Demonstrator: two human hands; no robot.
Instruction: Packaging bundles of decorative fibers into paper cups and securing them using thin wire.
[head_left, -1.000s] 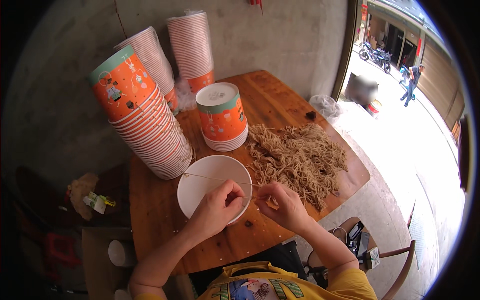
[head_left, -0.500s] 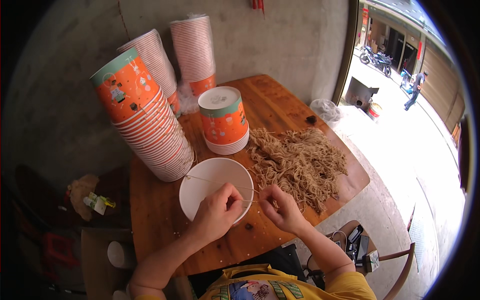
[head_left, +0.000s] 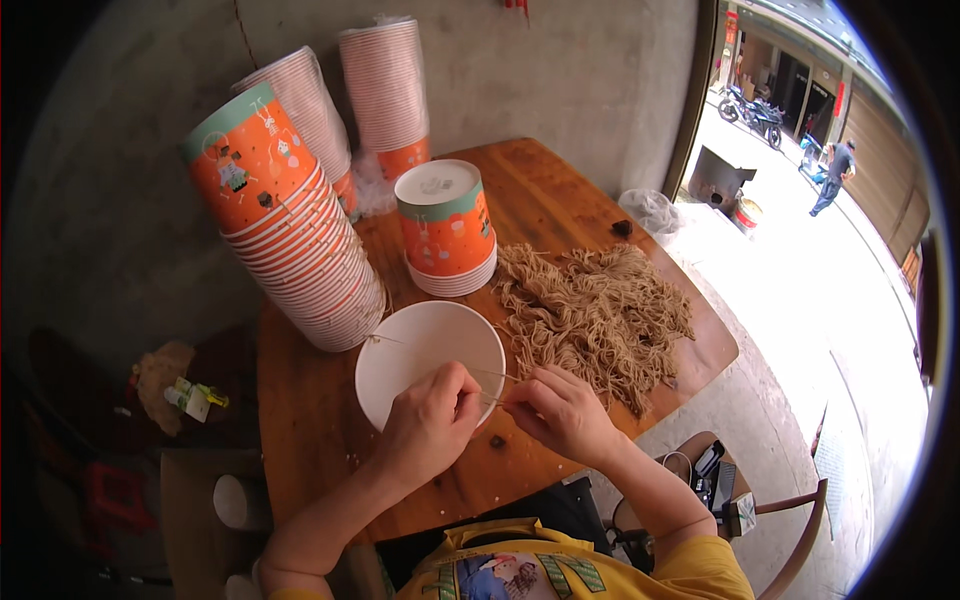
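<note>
My left hand (head_left: 432, 420) is closed in a pinch over the near rim of an open white paper tub (head_left: 408, 350). A thin tan string (head_left: 490, 373) runs from the tub's far left rim across its mouth to my right hand (head_left: 568, 415), which is closed on it. A short length of the same string spans the gap between the fingertips of both hands. Just beyond my right hand lies a tangled heap of tan crinkled strings (head_left: 600, 325). The fingertips partly hide how the string is held.
A tall leaning stack of orange-and-green paper tubs (head_left: 290, 240) stands at the left. A shorter upside-down stack (head_left: 445, 235) sits behind the open tub. Two wrapped stacks, one here (head_left: 385, 90), stand by the wall. A chair (head_left: 735, 485) holding small items is beside the wooden table (head_left: 700, 340).
My right hand has moved slightly left, narrowing the gap to my left hand. The long string looks slacker. Outside, a person has shifted posture.
</note>
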